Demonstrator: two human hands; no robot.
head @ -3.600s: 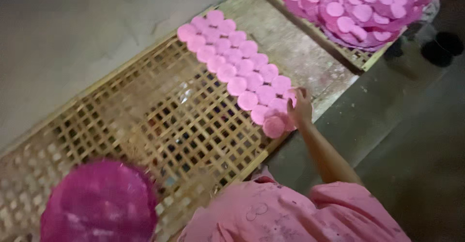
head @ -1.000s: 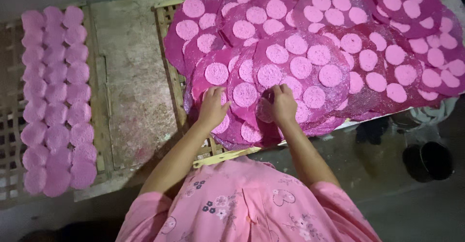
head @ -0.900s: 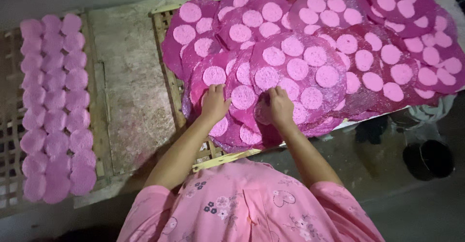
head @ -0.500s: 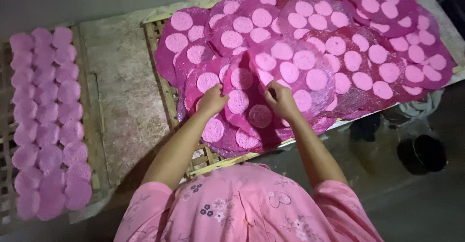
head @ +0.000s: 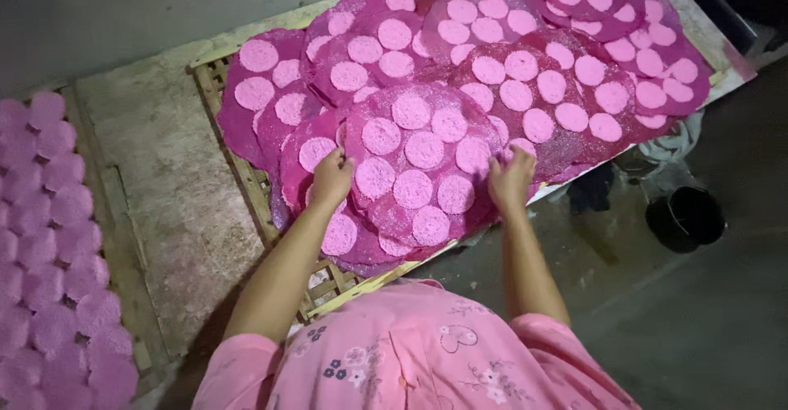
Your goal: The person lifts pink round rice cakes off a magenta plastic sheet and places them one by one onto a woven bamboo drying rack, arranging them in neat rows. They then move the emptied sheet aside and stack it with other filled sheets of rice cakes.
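Both hands, left hand point(head: 331, 178) and right hand point(head: 510, 182), fingers grasping the round disc-covered mat point(head: 420, 164), lying flat.

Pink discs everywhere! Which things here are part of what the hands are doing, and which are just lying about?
In hand:
left hand
right hand
round mat of pink discs, gripped at both edges
stacked mats under and behind it
slatted rack

Lying about:
disc rows at left
black bucket on the floor

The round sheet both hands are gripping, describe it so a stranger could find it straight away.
On the slatted bamboo rack, magenta round sheets overlap in a pile. The nearest, topmost round sheet carries pale pink discs and alone is gripped, left hand and right hand on opposite edges.
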